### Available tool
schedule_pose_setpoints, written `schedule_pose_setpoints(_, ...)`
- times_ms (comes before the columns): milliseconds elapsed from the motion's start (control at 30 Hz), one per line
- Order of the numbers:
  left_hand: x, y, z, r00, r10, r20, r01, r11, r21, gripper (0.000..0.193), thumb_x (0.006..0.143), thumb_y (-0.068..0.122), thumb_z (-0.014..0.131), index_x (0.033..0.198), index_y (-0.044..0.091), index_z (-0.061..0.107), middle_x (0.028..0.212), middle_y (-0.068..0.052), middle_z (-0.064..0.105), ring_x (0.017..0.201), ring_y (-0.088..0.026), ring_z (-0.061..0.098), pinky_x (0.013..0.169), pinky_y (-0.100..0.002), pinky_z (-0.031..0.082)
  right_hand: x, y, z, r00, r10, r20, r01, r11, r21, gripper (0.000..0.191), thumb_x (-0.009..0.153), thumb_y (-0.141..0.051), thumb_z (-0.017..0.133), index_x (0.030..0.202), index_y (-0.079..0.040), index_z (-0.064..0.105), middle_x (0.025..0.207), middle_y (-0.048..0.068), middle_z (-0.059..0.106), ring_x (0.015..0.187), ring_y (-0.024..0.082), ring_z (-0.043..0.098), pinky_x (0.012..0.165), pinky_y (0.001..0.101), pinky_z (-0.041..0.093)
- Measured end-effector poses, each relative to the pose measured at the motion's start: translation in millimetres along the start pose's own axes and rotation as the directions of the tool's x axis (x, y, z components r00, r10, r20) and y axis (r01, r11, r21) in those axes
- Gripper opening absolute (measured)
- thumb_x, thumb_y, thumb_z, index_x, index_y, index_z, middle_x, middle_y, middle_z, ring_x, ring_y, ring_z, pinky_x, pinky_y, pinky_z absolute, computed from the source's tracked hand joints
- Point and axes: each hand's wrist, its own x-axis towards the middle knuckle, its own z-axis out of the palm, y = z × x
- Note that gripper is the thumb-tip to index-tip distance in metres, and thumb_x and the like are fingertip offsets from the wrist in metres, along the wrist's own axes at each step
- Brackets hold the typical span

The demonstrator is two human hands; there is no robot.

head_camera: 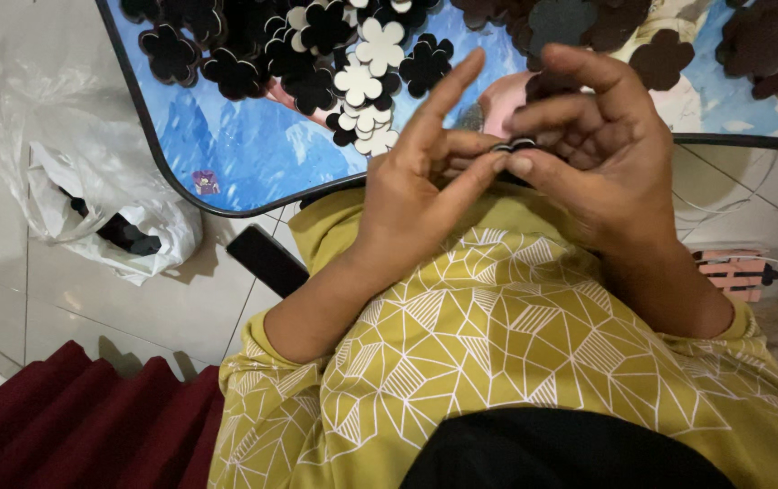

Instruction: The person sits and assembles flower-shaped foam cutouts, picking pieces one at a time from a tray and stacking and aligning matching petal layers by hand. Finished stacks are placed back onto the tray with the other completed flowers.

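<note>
A white plastic bag (90, 195) lies on the tiled floor at far left, beside the blue table (253, 154) strewn with black and white flower cutouts (366, 68). Over the lap in yellow patterned cloth (497, 344), the left hand (416, 181) has its fingers spread, index raised. A small dark flower piece (514, 144), edge-on with its long axis running left-right, sits pinched between the left hand's fingertips and the right hand (601, 149), whose fingers curl together on it.
</note>
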Motion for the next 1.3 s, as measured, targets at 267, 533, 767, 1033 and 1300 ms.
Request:
schedule_pose_setpoints(267,-2,2,-4,0.997,-0.035,0.076,0.041,0.996,-0.078,0.063,0.104,0.0,0.075,0.157,0.01,0.043,0.1,-0.003,0.077,0.088,-0.001,0.067,0.084,-0.019,0.055,-3,13,-13,0.999,-0.014,0.033,0.009,0.988,0.155,0.055,0.102,0.01,0.072,0.151,0.007,0.048,0.108,0.015,0.071,0.102,0.015,0.072,0.097,0.0246,0.058)
schedule_pose_setpoints(533,-4,-5,-1,0.989,-0.142,-0.028,0.12,0.915,-0.384,0.067,0.098,-0.006,0.075,0.157,0.003,0.047,0.096,-0.001,0.07,0.082,-0.001,0.059,0.072,-0.015,0.046,-10,5,-6,0.997,0.018,0.074,-0.041,0.948,0.317,0.068,0.111,-0.012,0.069,0.163,0.005,0.03,0.116,0.016,0.071,0.104,0.018,0.072,0.093,0.0274,0.059)
schedule_pose_setpoints(767,-12,1,-3,0.99,-0.135,-0.033,0.113,0.923,-0.368,0.07,0.097,-0.005,0.074,0.159,0.004,0.042,0.097,-0.004,0.072,0.082,-0.003,0.065,0.072,-0.016,0.049,-14,3,7,0.991,0.023,0.129,-0.059,0.957,0.285,0.072,0.103,-0.013,0.07,0.163,0.004,0.034,0.103,0.013,0.072,0.093,0.02,0.073,0.093,0.0353,0.063)
schedule_pose_setpoints(1033,-28,8,-8,0.993,-0.12,-0.019,0.11,0.951,-0.29,0.069,0.1,0.0,0.073,0.161,0.005,0.041,0.095,-0.001,0.072,0.083,-0.002,0.061,0.073,-0.018,0.046,-26,-3,20,0.995,0.029,0.092,-0.041,0.991,0.13,0.065,0.1,0.011,0.068,0.16,0.003,0.043,0.096,0.01,0.071,0.088,0.015,0.071,0.09,0.0288,0.06)
schedule_pose_setpoints(1300,-31,21,8,0.984,-0.164,0.067,0.177,0.924,-0.34,0.073,0.096,-0.002,0.071,0.162,0.005,0.04,0.098,-0.003,0.072,0.085,-0.002,0.065,0.073,-0.017,0.049,-40,-12,8,0.997,0.035,0.074,-0.046,0.987,0.154,0.065,0.099,0.009,0.068,0.158,0.005,0.043,0.098,0.009,0.07,0.092,0.016,0.071,0.088,0.0282,0.059)
